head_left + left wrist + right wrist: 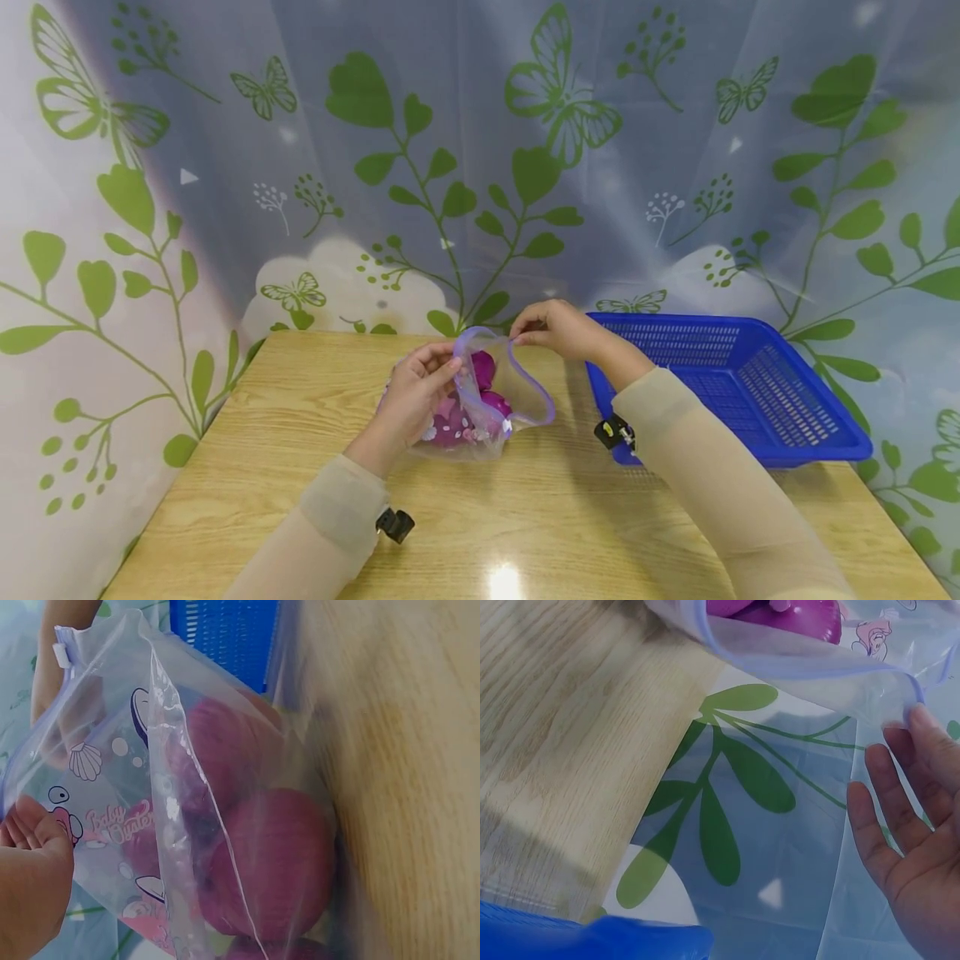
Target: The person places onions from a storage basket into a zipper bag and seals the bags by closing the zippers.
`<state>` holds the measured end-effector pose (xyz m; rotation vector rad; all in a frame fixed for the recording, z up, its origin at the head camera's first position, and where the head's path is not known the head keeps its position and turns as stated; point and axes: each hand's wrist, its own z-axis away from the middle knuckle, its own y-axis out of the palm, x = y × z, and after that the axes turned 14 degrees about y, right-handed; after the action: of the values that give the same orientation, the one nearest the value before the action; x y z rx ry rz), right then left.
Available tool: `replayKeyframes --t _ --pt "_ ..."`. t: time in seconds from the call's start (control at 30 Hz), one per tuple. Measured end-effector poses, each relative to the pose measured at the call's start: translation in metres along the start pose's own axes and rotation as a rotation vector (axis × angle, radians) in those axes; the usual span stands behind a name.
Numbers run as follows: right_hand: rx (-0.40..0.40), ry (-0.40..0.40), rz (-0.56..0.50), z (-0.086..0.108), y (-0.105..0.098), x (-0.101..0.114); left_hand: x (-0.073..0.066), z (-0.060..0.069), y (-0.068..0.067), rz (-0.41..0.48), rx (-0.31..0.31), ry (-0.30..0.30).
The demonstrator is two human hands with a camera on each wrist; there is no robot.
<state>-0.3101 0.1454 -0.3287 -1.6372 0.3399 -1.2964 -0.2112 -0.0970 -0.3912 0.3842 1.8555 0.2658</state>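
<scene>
A clear zip bag [450,452] with a lilac rim and printed shells stands on the table, its mouth spread wide. Inside are several round, glossy magenta things [483,369], whose kind I cannot tell; the left wrist view shows them [270,862] through the plastic. My left hand [408,396] pinches the rim on the left side between thumb and fingers. On the opposite side, my right hand [562,327] grips the rim at its far right corner. Thumb and index finger of this hand [926,832] meet on the rim, while the other fingers spread loosely. A white slider [61,655] sits at one rim end.
To the right stands a blue perforated plastic basket [720,400], close beside my right forearm. The wooden table [487,525] ends at a patterned cloth backdrop [480,167] behind the bag. Each wrist wears a small black camera [395,525].
</scene>
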Motion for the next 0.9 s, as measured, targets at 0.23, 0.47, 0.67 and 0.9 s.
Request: replayKeyframes --t 0.23,0.47,0.67,0.9 --pt "-0.009 0.029 0.014 -0.004 -0.003 -0.002 0.001 0.006 0.002 -0.132 0.024 0.007" --pt "-0.017 0.061 0.034 -0.008 -0.006 -0.001 0.008 0.013 0.006 -0.220 0.072 0.053" --pt "-0.035 0.078 0.040 -0.012 -0.009 -0.001 0.013 0.022 0.010 -0.329 0.133 0.092" --pt "-0.037 0.117 0.030 -0.015 -0.009 -0.004 0.014 0.037 0.013 -0.430 0.228 0.123"
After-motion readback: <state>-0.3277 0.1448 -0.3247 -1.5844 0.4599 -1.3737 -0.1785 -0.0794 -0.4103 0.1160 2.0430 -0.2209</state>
